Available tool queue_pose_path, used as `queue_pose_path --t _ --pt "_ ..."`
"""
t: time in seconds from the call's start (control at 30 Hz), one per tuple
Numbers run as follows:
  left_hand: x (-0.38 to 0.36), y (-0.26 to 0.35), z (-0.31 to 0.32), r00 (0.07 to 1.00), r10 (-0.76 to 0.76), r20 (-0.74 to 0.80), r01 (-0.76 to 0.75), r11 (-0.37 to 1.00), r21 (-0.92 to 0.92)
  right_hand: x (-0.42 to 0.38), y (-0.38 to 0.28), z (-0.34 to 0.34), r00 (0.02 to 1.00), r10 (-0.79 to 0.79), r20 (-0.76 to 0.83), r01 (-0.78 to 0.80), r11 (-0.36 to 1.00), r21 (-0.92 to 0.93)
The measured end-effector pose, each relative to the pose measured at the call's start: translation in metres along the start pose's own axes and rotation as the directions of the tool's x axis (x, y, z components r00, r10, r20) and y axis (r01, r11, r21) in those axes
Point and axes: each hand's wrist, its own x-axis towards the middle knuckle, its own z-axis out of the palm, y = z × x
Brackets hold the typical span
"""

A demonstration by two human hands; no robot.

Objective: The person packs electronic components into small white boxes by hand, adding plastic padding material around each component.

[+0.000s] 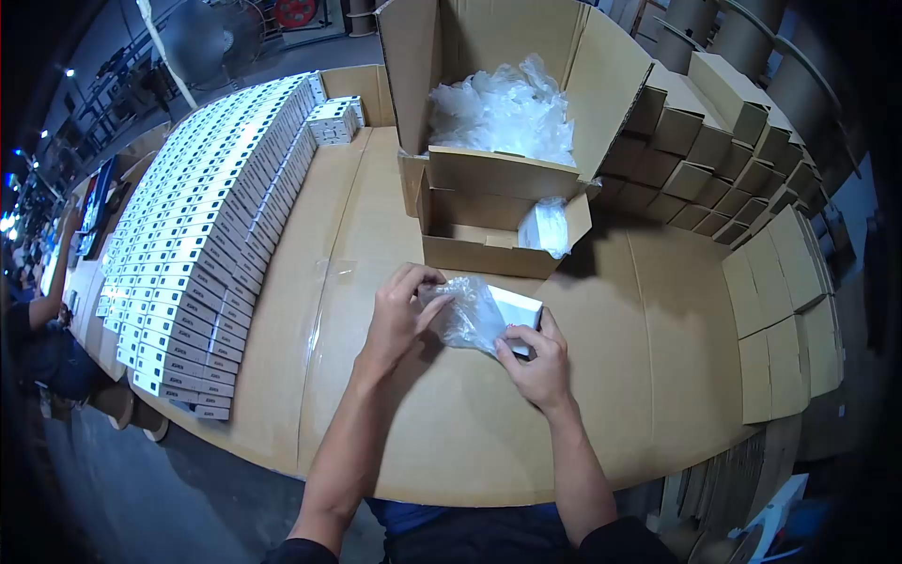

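While the flat brown corrugated cardboard tabletop is lying beneath them, the left hand is pinching the crinkled clear plastic bag, fingers closed on it, and the right hand is gripping the small smooth white rectangular box half inside that bag, near the open brown carton.

Two hands are seen, one white box in a plastic bag, and two open cartons; the stacked white boxes are too many to count.
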Motion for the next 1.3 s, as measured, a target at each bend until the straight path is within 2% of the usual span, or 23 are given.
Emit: queue_pose_path --t 0.1,0.2,0.3,0.4,0.47,0.5,0.53,0.6,0.63,0.67,0.77,0.8,0.87,0.9,0.93,1.03,1.07,1.2,1.23,1.3 --pt "-0.001 0.0 0.0 0.999 -0.036 0.022 0.036 0.999 0.018 -0.001 0.003 0.001 0.999 0.033 0.016 -0.033 0.999 -0.009" --pt "-0.003 -0.005 0.002 0.999 -0.05 0.006 0.049 0.998 0.03 -0.001 0.001 -0.003 0.999 0.001 0.045 0.003 0.997 -0.074" --pt "-0.006 -0.009 0.003 0.996 -0.093 -0.009 0.092 0.995 -0.03 0.002 -0.007 -0.011 0.99 0.092 0.103 -0.086 0.995 -0.06" --pt "-0.006 -0.006 0.002 0.998 0.041 -0.043 -0.036 0.994 0.1 0.001 -0.009 -0.013 0.99 0.099 0.104 -0.091 0.993 -0.081" --pt "0.001 -0.002 -0.002 0.992 0.127 -0.003 -0.124 0.979 0.162 0.003 -0.005 -0.012 0.99 0.104 0.098 -0.098 0.993 -0.062" --pt "0.001 0.002 -0.004 0.987 0.161 0.023 -0.162 0.969 0.189 0.001 -0.004 -0.013 0.988 0.115 0.098 -0.11 0.993 -0.052" --pt "0.004 0.006 -0.005 0.988 0.141 0.07 -0.152 0.97 0.19 0.002 -0.007 -0.016 0.973 0.189 0.13 -0.188 0.982 -0.025" --pt "0.011 0.025 -0.016 0.976 0.013 0.218 -0.028 0.998 0.062 0.003 -0.004 -0.016 0.991 0.101 0.09 -0.097 0.994 -0.047" --pt "0.014 0.033 -0.021 0.953 -0.044 0.3 0.044 0.999 0.007 0.003 -0.003 -0.015 0.996 0.059 0.068 -0.055 0.997 -0.059" --pt "0.016 0.026 -0.024 0.914 -0.007 0.405 0.041 0.996 -0.077 0.003 -0.003 -0.016 0.989 0.122 0.08 -0.122 0.992 -0.011" --pt "0.025 0.037 -0.039 0.812 -0.159 0.562 0.261 0.959 -0.106 0.002 -0.003 -0.022 0.965 0.19 0.182 -0.186 0.982 -0.04" --pt "0.03 0.034 -0.041 0.773 -0.163 0.613 0.291 0.95 -0.115 0.001 -0.001 -0.021 0.97 0.171 0.172 -0.179 0.983 0.035" --pt "0.037 0.036 -0.04 0.784 -0.021 0.62 -0.019 0.998 0.058 0.0 0.005 -0.017 0.981 0.13 0.147 -0.155 0.971 0.18" --pt "0.039 0.042 -0.041 0.772 0.05 0.634 -0.176 0.975 0.137 0.0 0.002 -0.018 0.984 0.117 0.136 -0.139 0.977 0.161" --pt "0.041 0.052 -0.039 0.781 0.063 0.621 -0.21 0.964 0.166 0.002 -0.003 -0.019 0.986 0.105 0.128 -0.123 0.982 0.142" --pt "0.048 0.061 -0.032 0.709 0.067 0.702 -0.331 0.911 0.247 0.001 -0.008 -0.018 0.988 0.107 0.115 -0.119 0.987 0.106" --pt "0.048 0.067 -0.028 0.752 0.038 0.658 -0.324 0.891 0.319 0.001 -0.01 -0.018 0.987 0.116 0.111 -0.127 0.987 0.098" --pt "0.065 0.086 -0.025 0.634 0.006 0.774 -0.293 0.927 0.233 0.0 -0.01 -0.019 0.991 0.075 0.107 -0.078 0.997 0.021" --pt "0.065 0.088 -0.023 0.621 -0.023 0.784 -0.173 0.971 0.166 -0.001 -0.006 -0.018 0.992 0.06 0.109 -0.061 0.998 0.002" --pt "0.072 0.097 -0.02 0.586 -0.077 0.806 0.083 0.996 0.034 -0.001 0.003 -0.012 0.998 0.008 0.067 -0.013 0.996 0.083"
